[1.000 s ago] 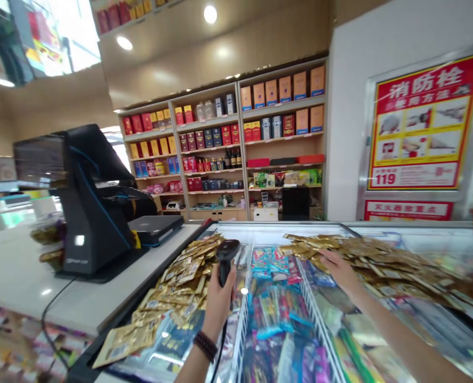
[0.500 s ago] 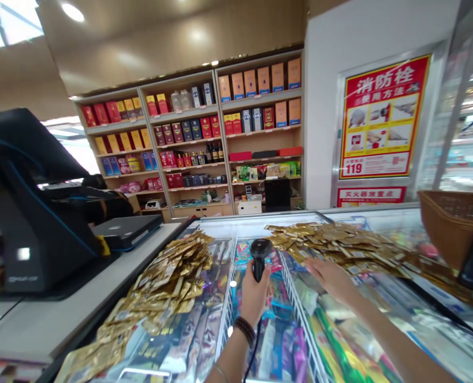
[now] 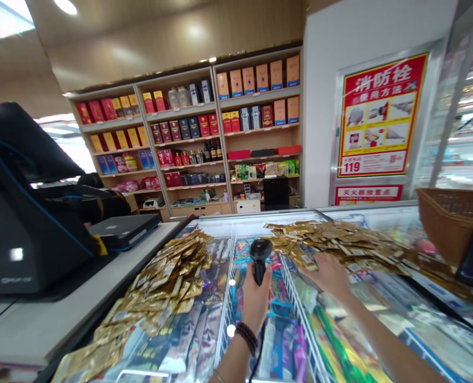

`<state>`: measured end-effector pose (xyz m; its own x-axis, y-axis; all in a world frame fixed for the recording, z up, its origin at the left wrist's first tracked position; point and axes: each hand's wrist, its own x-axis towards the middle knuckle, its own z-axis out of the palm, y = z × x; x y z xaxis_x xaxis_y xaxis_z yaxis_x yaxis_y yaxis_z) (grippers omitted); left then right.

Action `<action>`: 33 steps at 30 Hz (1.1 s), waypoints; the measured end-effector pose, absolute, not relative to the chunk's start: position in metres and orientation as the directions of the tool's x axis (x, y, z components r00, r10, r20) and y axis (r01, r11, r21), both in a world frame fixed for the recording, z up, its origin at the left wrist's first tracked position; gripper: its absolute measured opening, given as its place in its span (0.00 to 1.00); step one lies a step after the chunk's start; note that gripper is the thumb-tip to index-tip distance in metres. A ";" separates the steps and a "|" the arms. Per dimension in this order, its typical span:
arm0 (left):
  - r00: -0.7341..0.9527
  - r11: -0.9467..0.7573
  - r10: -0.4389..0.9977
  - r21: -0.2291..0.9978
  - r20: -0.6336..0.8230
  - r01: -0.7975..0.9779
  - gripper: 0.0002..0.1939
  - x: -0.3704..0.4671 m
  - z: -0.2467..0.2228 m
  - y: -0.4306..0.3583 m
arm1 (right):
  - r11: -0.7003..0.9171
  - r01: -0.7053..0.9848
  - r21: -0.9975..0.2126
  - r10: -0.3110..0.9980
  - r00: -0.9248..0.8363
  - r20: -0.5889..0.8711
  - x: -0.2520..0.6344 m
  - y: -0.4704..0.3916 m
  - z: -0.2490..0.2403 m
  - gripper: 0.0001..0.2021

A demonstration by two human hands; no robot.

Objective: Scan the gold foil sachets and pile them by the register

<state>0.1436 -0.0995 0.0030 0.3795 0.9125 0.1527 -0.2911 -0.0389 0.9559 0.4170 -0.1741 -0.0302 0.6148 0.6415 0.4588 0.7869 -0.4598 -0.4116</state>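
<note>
My left hand (image 3: 256, 292) is closed around the grip of a black handheld barcode scanner (image 3: 261, 249), its round head up and its cord hanging down past my wrist. On that wrist is a dark bead bracelet (image 3: 246, 338). To the right, my right hand (image 3: 330, 276) reaches over the freezer glass, thumb apart from the fingers, at the near edge of a wide spread of gold foil packets (image 3: 340, 239). A second heap of gold foil packets (image 3: 172, 271) lies left of the scanner. Beneath the glass, colourful wrapped ice creams (image 3: 286, 346) fill wire baskets.
A black cash register terminal (image 3: 28, 213) and a flat dark device (image 3: 124, 229) stand on the counter at left. At right sits a brown woven basket (image 3: 451, 218). Behind the freezer are shelves of boxes (image 3: 188, 127) and a red fire-hydrant poster (image 3: 383, 117).
My right hand has shifted slightly right, and its thumb now shows farther from the fingers. The left hand holds the scanner almost in the same place.
</note>
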 end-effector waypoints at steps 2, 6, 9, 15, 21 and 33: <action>0.371 -0.042 0.915 0.954 0.156 -0.298 0.41 0.148 -0.003 -0.099 | -0.431 0.776 -0.460 0.632 0.624 0.460 0.419 -0.172 -0.029 0.25; 0.385 -0.055 0.908 0.957 0.166 -0.284 0.40 0.151 -0.008 -0.100 | -0.318 0.673 -0.668 0.585 0.693 0.421 0.421 -0.176 -0.023 0.25; 0.409 -0.060 0.895 0.956 0.180 -0.288 0.40 0.151 -0.007 -0.102 | -0.094 0.427 -0.899 0.544 0.779 0.313 0.419 -0.181 -0.020 0.28; 0.533 -0.003 0.828 0.951 0.175 -0.308 0.41 0.144 0.000 -0.105 | 0.296 0.060 -0.953 0.538 0.814 0.218 0.410 -0.179 -0.019 0.33; 0.644 0.027 0.741 0.951 0.189 -0.309 0.40 0.138 0.003 -0.107 | 0.336 0.147 -0.930 0.521 0.794 0.314 0.401 -0.172 -0.021 0.34; 0.665 0.033 0.731 0.965 0.154 -0.260 0.43 0.138 0.025 -0.121 | 0.331 0.113 -0.937 0.576 0.762 0.296 0.395 -0.173 -0.019 0.41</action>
<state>0.1381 -0.1206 0.0249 0.6645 0.7313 0.1536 -0.2595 0.0331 0.9652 0.3952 -0.1735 -0.0192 0.7618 0.5763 0.2958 0.1130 0.3314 -0.9367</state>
